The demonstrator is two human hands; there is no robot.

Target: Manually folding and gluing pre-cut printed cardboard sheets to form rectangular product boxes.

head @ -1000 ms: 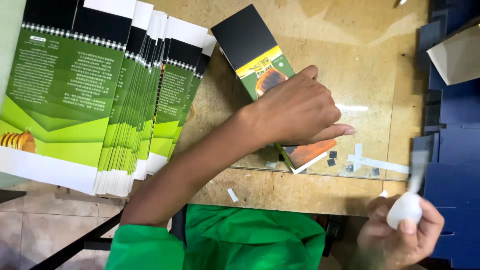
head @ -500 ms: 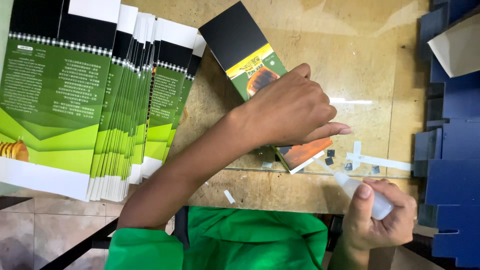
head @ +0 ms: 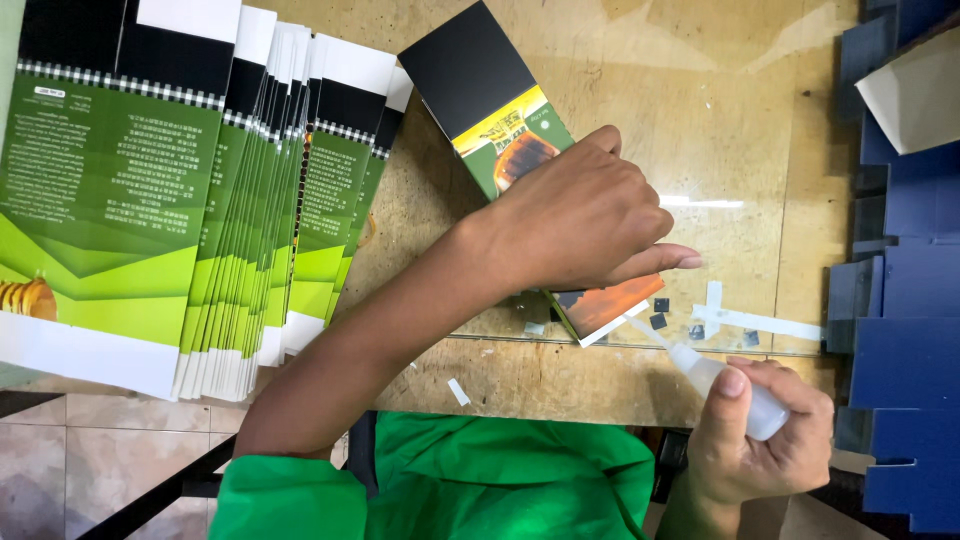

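A: Why is the left hand (head: 585,215) flat on the black, green and orange flattened carton (head: 505,150)?

B: It pins it to the bench (head: 640,70). At five o'clock, the right hand (head: 760,445) grips a small translucent plastic squeeze bottle (head: 730,390), nozzle towards the carton's corner.

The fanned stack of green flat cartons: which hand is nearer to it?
Left. The left hand presses the folded carton just beside the stack; the right hand, holding a small glue bottle, is farther off at the table edge.

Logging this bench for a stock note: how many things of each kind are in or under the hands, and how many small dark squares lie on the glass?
Flat printed carton under the left hand: 1
Small glue bottle in the right hand: 1
Small dark squares on the glass: 5
Total: 7
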